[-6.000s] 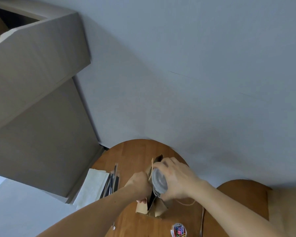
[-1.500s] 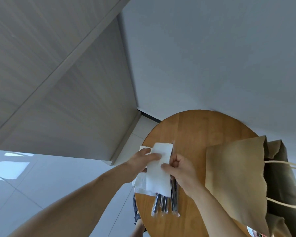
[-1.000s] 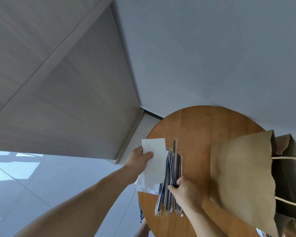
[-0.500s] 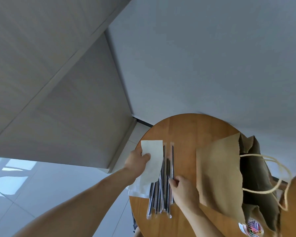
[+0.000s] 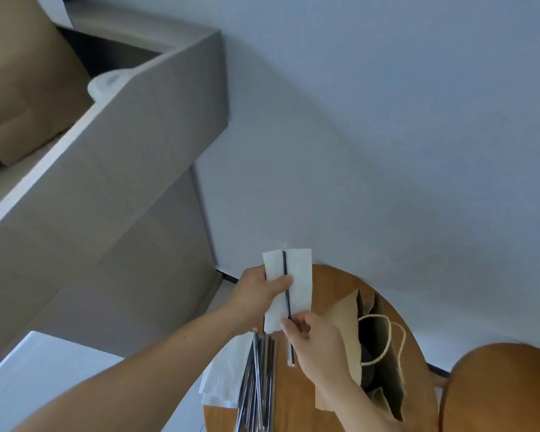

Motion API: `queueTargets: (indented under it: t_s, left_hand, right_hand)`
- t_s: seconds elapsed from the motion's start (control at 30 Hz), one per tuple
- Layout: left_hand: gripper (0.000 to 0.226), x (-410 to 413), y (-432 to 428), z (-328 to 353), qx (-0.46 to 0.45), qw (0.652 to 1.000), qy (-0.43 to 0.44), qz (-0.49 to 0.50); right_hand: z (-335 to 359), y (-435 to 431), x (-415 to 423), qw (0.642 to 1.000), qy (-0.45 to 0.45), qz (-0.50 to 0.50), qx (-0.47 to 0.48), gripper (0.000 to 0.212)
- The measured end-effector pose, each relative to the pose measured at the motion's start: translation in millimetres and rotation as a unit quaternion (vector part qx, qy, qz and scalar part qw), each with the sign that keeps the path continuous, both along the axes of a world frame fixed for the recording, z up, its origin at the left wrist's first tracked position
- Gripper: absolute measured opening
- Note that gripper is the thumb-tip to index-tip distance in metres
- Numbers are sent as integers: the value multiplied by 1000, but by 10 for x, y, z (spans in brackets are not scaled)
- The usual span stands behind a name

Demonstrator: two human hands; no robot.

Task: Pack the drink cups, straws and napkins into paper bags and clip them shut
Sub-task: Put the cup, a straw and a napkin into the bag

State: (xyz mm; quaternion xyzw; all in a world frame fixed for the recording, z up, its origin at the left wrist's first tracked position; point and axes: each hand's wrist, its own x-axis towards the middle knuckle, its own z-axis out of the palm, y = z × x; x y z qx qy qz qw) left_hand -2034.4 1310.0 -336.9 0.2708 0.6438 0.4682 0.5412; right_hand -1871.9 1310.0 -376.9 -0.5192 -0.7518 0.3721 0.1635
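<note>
A round wooden table point(image 5: 332, 282) is being viewed from above at lower centre, its far edge being seen close to a pale grey-blue wall point(image 5: 387, 120). A second rounded wooden surface point(image 5: 505, 388) is being shown just beside it at lower right, cut off by the frame. The left side is being filled by a grey cabinet point(image 5: 122, 188). Pale floor point(image 5: 44, 369) is being shown below it.

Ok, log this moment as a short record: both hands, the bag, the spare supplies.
left hand: holds one napkin above the table
right hand: pinches one straw, laid along that napkin
paper bag: mouth open, on the table, right of the hands
spare straws: bundle on the table
spare napkins: stack left of the bundle
</note>
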Motion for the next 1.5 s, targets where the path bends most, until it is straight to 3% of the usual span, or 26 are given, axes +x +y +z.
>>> queueTargets:
  t_s: [0.23, 0.53, 0.83, 0.9, 0.97, 1.03, 1.17, 1.23, 1.37, 1.43, 1.5]
  left_hand:
    - [17, 169, 176, 661, 48, 996, 4, -75]
    - [25, 605, 337, 961, 32, 983, -57, -169]
    - [34, 878, 466, 748, 13, 983, -88, -163]
    - [38, 835, 450, 601, -20, 991, -20, -129]
    - [48, 803, 370, 388, -80, 980, 101, -150]
    - [65, 852, 253, 133, -142, 942, 193, -237]
    - [92, 1204, 108, -237, -206, 867, 274, -361]
    - [85, 1406, 95, -346, -214, 858, 310, -350]
    - [37, 1623, 132, -390, -214, 862, 361, -285]
    - [22, 1614, 146, -379, -231, 878, 335, -254]
    - [21, 1572, 135, -382, -249, 902, 270, -226]
  right_hand:
    - [693, 378, 332, 988, 123, -93, 17, 42]
    - [1074, 641, 749, 967, 213, -28, -134, 24]
    - [1074, 803, 1128, 948, 248, -96, -173, 16]
    - [1093, 951, 1230, 942, 256, -149, -157, 17]
    - [1108, 1135, 1316, 938, 253, -204, -118, 13]
    - [1114, 1297, 1351, 935, 250, -240, -73, 10]
    - [1042, 1447, 1232, 941, 229, -250, -19, 12]
    - [916, 1427, 1128, 948, 204, -244, -11, 14]
    - [625, 1249, 972, 966, 113, -231, 5, 8]
    - [525, 1119, 956, 975, 82, -208, -6, 7]
    - [456, 992, 976, 987, 27, -158, -20, 8]
